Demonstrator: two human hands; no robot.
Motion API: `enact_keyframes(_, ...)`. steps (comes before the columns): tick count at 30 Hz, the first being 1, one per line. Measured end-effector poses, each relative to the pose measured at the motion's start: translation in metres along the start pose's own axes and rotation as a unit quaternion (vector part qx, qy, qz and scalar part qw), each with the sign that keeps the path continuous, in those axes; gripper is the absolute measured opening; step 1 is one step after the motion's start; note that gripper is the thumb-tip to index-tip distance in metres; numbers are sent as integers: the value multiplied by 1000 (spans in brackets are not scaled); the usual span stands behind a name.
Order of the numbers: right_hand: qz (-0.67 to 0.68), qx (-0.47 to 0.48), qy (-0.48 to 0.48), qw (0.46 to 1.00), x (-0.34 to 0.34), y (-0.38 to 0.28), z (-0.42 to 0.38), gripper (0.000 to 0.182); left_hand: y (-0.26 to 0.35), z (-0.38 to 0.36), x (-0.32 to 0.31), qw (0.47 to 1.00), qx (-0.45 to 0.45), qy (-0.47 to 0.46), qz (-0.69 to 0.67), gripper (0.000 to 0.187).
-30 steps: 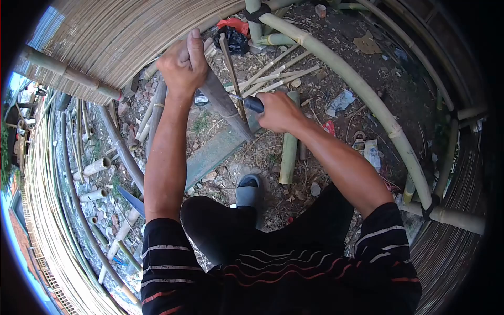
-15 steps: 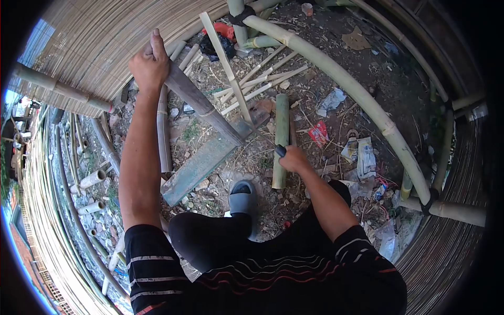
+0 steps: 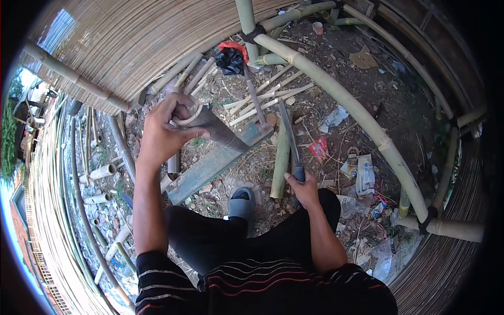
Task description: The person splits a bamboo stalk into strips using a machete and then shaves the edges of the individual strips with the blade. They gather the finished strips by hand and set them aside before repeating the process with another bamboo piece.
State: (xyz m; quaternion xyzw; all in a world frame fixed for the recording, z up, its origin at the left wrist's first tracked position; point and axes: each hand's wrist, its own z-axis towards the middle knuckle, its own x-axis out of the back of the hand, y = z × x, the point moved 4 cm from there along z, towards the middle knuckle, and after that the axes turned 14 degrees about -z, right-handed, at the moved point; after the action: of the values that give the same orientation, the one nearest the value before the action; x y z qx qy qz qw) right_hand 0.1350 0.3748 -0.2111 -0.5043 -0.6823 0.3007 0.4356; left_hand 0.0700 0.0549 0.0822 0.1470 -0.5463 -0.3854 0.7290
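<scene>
My left hand [image 3: 165,126] is curled round the upper end of a dark brown bamboo piece [image 3: 223,131], thumb along its lower side and fingers at its pale rim. The piece slants down to a worn greenish plank [image 3: 205,170] on the ground. In my right hand [image 3: 304,188] is the dark handle of a long knife [image 3: 294,137], its blade pointing away from me. Beneath and beside the blade lies a green bamboo length [image 3: 280,170]. A brown stick-like handle [image 3: 253,94] slants up beyond the plank.
Pale split strips [image 3: 268,97] lie behind the plank, near a black plastic bag [image 3: 230,60]. A long bamboo rail [image 3: 341,94] curves across the right. Litter [image 3: 366,173] covers the ground there. My sandalled foot [image 3: 241,206] is before the plank. A woven screen [image 3: 110,47] stands at left.
My left hand has come lower and nearer, tilting the bamboo's upper end towards me. The knife has swung to point forward. A pale strip standing up earlier no longer stands there.
</scene>
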Motion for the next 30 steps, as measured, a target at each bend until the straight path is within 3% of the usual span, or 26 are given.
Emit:
enact_keyframes(1,19,63,2,998,3,-16,-11,32,-6,-7,0,995,27,68,-64,72)
enact_keyframes(3,11,111,-11,994,5,-51,-32,32,-16,-21,-26,924,40,189,-330,82)
enact_keyframes(5,-9,202,-8,979,5,-92,-45,34,-40,-33,-59,940,65,160,-296,73)
enact_keyframes(7,8,237,-19,971,6,-129,-57,34,-67,-51,-98,950,139,66,-273,54)
enact_keyframes(8,28,269,-29,962,7,-146,-64,36,-67,-52,-105,949,139,69,-276,54)
enact_keyframes(10,31,269,-51,961,9,-163,-77,38,-66,-56,-120,917,164,50,-361,37)
enact_keyframes(14,10,285,-58,957,8,-193,-105,41,-47,-56,-114,930,132,21,-342,29)
enact_keyframes(30,-38,310,-50,949,-8,-194,-119,40,-50,-62,-110,907,99,16,-409,26)
